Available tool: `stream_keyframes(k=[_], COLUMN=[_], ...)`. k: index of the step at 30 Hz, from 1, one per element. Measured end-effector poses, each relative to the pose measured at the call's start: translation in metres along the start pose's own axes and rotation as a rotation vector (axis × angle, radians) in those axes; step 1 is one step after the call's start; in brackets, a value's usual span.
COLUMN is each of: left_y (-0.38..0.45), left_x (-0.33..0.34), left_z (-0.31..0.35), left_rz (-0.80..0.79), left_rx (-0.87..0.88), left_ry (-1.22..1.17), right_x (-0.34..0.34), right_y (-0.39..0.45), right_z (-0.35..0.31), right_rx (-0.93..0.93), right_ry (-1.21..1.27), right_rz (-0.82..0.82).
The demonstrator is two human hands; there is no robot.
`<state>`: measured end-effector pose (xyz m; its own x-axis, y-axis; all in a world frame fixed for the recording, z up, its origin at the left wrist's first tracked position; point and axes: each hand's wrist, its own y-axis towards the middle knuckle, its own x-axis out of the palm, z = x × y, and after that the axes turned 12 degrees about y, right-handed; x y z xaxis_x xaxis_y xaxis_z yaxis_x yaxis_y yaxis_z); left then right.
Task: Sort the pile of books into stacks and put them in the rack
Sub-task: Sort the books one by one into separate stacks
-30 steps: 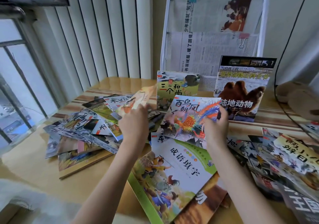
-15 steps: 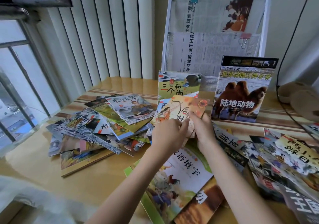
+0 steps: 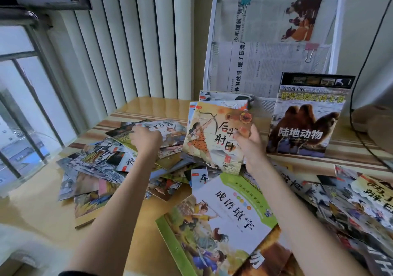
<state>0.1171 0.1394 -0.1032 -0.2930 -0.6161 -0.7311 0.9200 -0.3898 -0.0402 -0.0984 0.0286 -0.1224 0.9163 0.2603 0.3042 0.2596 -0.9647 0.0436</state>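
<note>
My right hand [image 3: 249, 143] grips a small stack of thin picture books [image 3: 214, 135], held tilted above the table; the top cover shows an archer. Over at the pile, my left hand [image 3: 145, 140] rests on a thin book [image 3: 168, 130] on top of the scattered pile of books [image 3: 102, 165], fingers curled at its left edge. The white wire rack [image 3: 276, 41] stands at the back, lined with newspaper. A book [image 3: 227, 96] leans in its bottom shelf behind the held stack. A camel-cover book [image 3: 304, 116] stands upright against the rack.
A large book with a green spine [image 3: 221, 222] lies flat near the front. More books [image 3: 357, 207] spread out on the right. A radiator [image 3: 127, 41] and a window [image 3: 21, 88] are on the left. A black cable [image 3: 361, 80] hangs at the right.
My right hand has lifted the small stack with the archer book on top. My left hand has let go of it and moved left onto the pile.
</note>
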Motion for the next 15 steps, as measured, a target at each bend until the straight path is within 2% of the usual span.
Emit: stream_keyframes(k=[4,6,11,15], left_y=[0.002,0.009,0.022,0.028], left_x=[0.006,0.015,0.016,0.005], left_z=[0.014,0.009,-0.005,-0.007], left_rz=[-0.032,-0.028,0.044,-0.010], left_rx=[-0.004,0.019,0.071,0.061], left_ry=[0.264,0.320,0.242,0.178], right_x=[0.032,0.047,0.065,0.066], right_y=[0.015,0.021,0.022,0.021], right_z=[0.019,0.025,0.041,0.046], right_rx=[0.035,0.064,0.172,0.218], right_ry=[-0.116,-0.207,-0.393,-0.530], right_rz=[-0.051,-0.122,-0.253,-0.353])
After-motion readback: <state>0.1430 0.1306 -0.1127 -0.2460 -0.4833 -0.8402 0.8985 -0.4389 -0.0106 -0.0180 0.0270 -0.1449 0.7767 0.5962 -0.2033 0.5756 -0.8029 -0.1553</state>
